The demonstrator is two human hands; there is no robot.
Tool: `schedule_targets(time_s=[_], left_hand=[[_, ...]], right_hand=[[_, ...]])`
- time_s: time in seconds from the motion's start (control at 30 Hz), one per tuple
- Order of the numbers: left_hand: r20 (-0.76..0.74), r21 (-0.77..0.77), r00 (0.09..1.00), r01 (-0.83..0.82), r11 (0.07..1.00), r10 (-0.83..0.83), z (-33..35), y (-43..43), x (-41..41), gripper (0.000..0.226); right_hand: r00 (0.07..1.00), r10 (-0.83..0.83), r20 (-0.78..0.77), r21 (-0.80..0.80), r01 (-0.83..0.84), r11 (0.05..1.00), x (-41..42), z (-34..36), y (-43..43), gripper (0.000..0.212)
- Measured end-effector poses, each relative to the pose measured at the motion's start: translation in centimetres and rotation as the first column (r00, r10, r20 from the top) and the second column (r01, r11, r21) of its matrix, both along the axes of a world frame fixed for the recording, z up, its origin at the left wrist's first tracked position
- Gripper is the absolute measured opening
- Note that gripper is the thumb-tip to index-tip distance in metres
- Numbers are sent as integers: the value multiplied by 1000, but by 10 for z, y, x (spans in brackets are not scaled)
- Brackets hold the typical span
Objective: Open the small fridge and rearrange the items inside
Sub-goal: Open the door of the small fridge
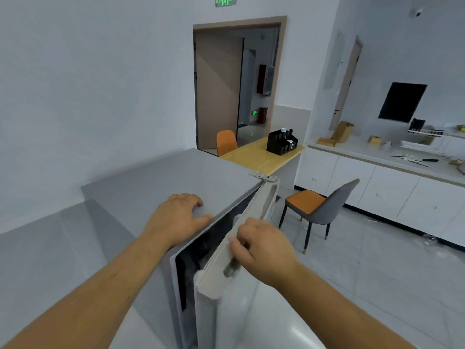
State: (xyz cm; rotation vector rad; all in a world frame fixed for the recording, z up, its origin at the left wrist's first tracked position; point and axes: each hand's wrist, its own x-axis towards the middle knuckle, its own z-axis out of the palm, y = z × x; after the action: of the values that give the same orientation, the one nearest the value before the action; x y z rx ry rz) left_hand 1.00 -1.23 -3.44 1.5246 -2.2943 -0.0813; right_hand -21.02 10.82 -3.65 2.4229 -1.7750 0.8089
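The small grey fridge stands below me against the left wall. Its door is swung a little way out on the hinge at the far right corner, leaving a dark narrow gap. My left hand lies flat on the fridge top near the front edge, fingers apart. My right hand grips the top edge of the door at its recessed handle. Inside the gap I see only dark shapes; the items cannot be made out.
A grey and orange chair stands on the floor right of the door. Behind the fridge is a wooden table with a black organiser and an orange chair. White cabinets line the right wall.
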Motion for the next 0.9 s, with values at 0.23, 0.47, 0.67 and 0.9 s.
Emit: schedule_targets(time_s=[0.23, 0.47, 0.67, 0.9], left_hand=[[5, -23, 1000, 10, 1000, -10, 0, 1, -2, 56], [8, -56, 998, 70, 996, -70, -3, 9, -13, 36], [42, -87, 997, 74, 993, -71, -8, 14, -17, 36], [78, -138, 995, 78, 987, -68, -5, 19, -19, 35]], right_hand=[[929, -284, -237, 136, 322, 937, -44, 13, 11, 45], [906, -379, -190, 121, 404, 907, -113, 6, 29, 14], [849, -468, -246, 125, 507, 853, -143, -11, 36, 52], [775, -568, -279, 151, 619, 771, -183, -19, 34, 71]])
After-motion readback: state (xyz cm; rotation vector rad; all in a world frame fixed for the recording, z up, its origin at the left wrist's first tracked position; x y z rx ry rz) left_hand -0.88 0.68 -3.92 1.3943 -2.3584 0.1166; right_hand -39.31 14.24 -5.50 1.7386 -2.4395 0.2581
